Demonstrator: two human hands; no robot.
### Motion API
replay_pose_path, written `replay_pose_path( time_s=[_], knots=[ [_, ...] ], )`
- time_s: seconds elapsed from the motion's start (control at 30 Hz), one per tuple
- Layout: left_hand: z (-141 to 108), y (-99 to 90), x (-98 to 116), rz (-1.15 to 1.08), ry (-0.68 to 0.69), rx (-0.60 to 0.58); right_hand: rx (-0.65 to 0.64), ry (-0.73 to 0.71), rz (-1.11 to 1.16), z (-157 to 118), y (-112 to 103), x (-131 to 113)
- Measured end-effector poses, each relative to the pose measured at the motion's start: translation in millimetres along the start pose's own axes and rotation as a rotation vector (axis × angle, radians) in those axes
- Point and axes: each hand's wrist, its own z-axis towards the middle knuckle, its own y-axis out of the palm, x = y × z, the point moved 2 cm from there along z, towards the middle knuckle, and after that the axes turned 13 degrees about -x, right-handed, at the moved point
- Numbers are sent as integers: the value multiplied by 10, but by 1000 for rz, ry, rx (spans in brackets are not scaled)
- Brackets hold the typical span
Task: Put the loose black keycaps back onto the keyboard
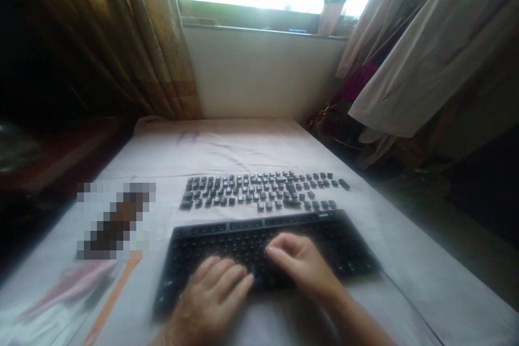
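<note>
A black keyboard point(344, 243) lies at a slight slant on a cloth-covered table, most of its keycaps apparently off. Loose black keycaps point(229, 192) are laid out in rows just beyond its far edge. My left hand point(214, 292) rests on the near left part of the keyboard, fingers stretched and lying flat. Over the keyboard's middle is my right hand point(306, 265), its thumb and forefinger pinched together. Whatever sits between those fingertips, if anything, is too small to make out.
To the left lie a flat orange strip-like tool point(113, 300), a pink cloth point(67, 286) and a pixelated dark item point(117, 221). A cable point(411, 303) runs from the keyboard to the lower right. Curtains point(150, 38) and hanging clothes point(421, 59) flank the window.
</note>
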Motion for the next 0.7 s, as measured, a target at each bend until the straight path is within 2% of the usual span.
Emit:
replay_pose_path(
  time_s=[0.13,0.2,0.3,0.33,0.37,0.5,0.7],
  knots=[
    [-24,7,-31,4,-32,-10,-53,-3,-79,26,-24,-40],
    [-34,11,-35,-9,-39,2,-38,-26,-201,69,-88,-87],
    [-32,18,-31,-37,-46,17,34,-43,-606,200,-228,-174],
    [-27,20,-30,-42,-49,16,48,-11,-776,262,-274,-193],
    [-23,22,-28,-44,-52,14,60,17,-844,331,-319,-205],
    [-24,23,-27,-32,-38,31,59,83,-970,611,-436,-213],
    [-45,30,-30,-20,-38,9,-22,122,-1083,860,-457,-218]
  ],
)
